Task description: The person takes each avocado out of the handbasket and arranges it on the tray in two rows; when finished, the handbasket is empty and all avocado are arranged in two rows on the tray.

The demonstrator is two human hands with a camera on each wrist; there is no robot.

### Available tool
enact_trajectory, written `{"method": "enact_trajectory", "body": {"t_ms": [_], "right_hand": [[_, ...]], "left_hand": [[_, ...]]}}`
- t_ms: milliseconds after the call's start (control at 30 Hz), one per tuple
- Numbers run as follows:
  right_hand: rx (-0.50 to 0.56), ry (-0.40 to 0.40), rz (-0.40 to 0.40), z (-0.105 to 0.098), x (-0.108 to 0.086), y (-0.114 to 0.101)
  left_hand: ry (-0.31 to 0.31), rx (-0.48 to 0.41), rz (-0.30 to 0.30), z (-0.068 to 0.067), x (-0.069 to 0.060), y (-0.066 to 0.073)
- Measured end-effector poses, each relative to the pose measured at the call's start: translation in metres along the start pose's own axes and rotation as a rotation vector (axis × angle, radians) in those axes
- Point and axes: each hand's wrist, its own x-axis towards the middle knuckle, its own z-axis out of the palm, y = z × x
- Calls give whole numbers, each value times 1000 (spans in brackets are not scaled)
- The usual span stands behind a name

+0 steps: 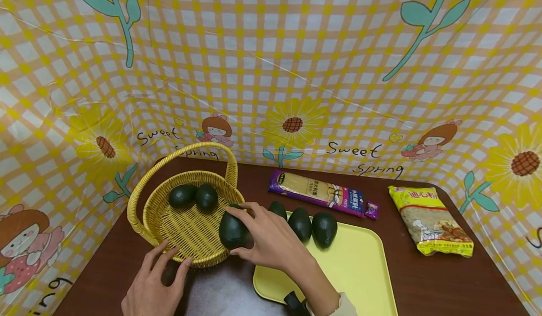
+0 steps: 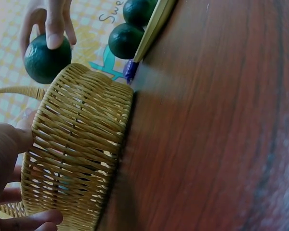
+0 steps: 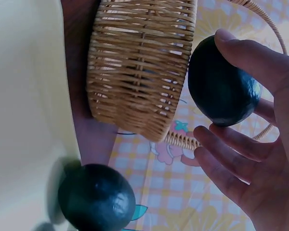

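My right hand point(image 1: 271, 236) holds a dark green avocado point(image 1: 232, 231) between thumb and fingers, above the right rim of a yellow wicker basket point(image 1: 190, 262). In the right wrist view, that avocado point(image 3: 221, 82) is just beyond the basket's rim. Two more avocados, one on the left point(image 1: 183, 196) and one on the right point(image 1: 207, 198), lie inside the basket at the back. My left hand point(image 1: 154, 278) is at the basket's near-left rim, fingers spread and loosely bent. In the left wrist view its thumb point(image 2: 14, 139) is against the rim.
Three avocados point(image 1: 299, 224) sit at the back of a yellow tray point(image 1: 355, 269), right of the basket. Behind the tray lies a purple pasta packet point(image 1: 317, 191); a yellow bag of pasta point(image 1: 429, 222) lies farther right. The basket's tall handle point(image 1: 178, 154) arches over its back left. Patterned cloth hangs behind.
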Motion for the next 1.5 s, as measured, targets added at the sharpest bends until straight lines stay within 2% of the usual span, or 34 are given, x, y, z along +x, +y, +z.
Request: {"method": "enact_trajectory", "body": {"t_ms": [467, 800, 1200, 1500], "right_hand": [[-2, -29, 37, -7, -24, 10], [-20, -64, 83, -11, -46, 19], [-35, -63, 89, -8, -68, 30], [-25, -109, 93, -4, -77, 33]], "left_hand": [[15, -4, 11, 1, 0, 2], [-13, -1, 3, -1, 0, 1], [-17, 1, 12, -2, 0, 2], [-15, 0, 12, -2, 0, 2]]}}
